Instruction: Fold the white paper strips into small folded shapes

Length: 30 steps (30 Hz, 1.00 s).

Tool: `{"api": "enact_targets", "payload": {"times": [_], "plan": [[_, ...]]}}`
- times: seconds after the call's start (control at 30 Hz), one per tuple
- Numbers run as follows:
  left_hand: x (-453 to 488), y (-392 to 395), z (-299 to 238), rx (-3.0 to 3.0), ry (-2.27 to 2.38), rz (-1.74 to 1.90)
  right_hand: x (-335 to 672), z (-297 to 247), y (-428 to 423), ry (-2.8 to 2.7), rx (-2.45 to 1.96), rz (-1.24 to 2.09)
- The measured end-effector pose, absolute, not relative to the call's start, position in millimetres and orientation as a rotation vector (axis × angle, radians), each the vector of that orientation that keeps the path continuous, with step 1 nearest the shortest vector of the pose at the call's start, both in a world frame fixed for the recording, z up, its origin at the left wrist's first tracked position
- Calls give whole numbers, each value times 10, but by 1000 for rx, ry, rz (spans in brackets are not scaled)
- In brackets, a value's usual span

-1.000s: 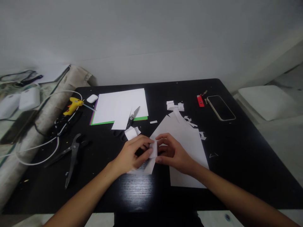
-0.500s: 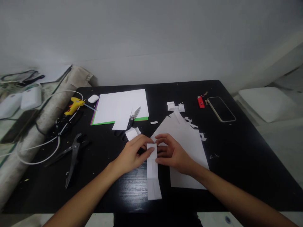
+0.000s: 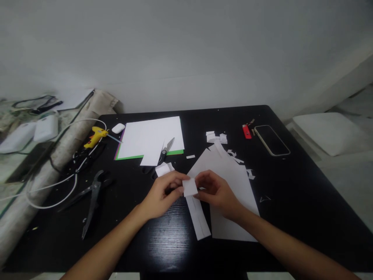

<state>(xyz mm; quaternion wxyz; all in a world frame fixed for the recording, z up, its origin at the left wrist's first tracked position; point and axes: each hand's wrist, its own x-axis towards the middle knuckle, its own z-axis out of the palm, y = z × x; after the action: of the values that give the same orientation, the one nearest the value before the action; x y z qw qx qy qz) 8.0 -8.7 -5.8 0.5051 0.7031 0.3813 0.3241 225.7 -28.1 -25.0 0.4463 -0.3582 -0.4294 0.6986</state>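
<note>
A narrow white paper strip [image 3: 198, 219] runs down from between my hands toward the table's front, its upper part folded into a small square flap. My left hand [image 3: 164, 194] pinches the flap's left edge between thumb and fingers. On the other side, my right hand [image 3: 215, 190] grips its right edge, the fingertips partly hidden behind the paper. Beneath my right hand and forearm lies a larger white sheet [image 3: 233, 210] with a cut upper corner. Just beyond my left hand rests a small folded paper piece [image 3: 164, 168].
Scissors [image 3: 166, 151] lie on a stack of paper [image 3: 151, 134]. A yellow glue gun [image 3: 96, 137], white cable and black-handled pliers or cutters [image 3: 93, 198] are at left. Paper scraps [image 3: 215, 137], a red lighter [image 3: 246, 131] and a phone [image 3: 272, 140] lie to the right.
The strip's upper end, flat before, is now folded over into a square flap. Its lower end has swung right. My right hand has closed onto the paper's edge.
</note>
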Motion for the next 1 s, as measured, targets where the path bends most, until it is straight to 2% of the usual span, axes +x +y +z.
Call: {"api": "enact_targets", "payload": {"times": [0.23, 0.33, 0.47, 0.67, 0.83, 1.0], "plan": [[42, -73, -55, 1843, 767, 779, 2259, -258, -268, -1035, -925, 1670], [56, -79, -88, 1834, 864, 797, 2259, -242, -267, -1037, -958, 1671], [109, -89, -115, 1689, 1046, 823, 2254, -198, -280, -1051, -937, 1699], [172, -67, -78, 1358, 1063, 1008, 2262, -172, -340, -1194, -910, 1740], [177, -65, -98, 1212, 1025, 1139, 2265, -217, -347, -1298, -1003, 1632], [172, -110, -124, 1277, 952, 1040, 2266, -247, -333, -1291, -1071, 1470]]}}
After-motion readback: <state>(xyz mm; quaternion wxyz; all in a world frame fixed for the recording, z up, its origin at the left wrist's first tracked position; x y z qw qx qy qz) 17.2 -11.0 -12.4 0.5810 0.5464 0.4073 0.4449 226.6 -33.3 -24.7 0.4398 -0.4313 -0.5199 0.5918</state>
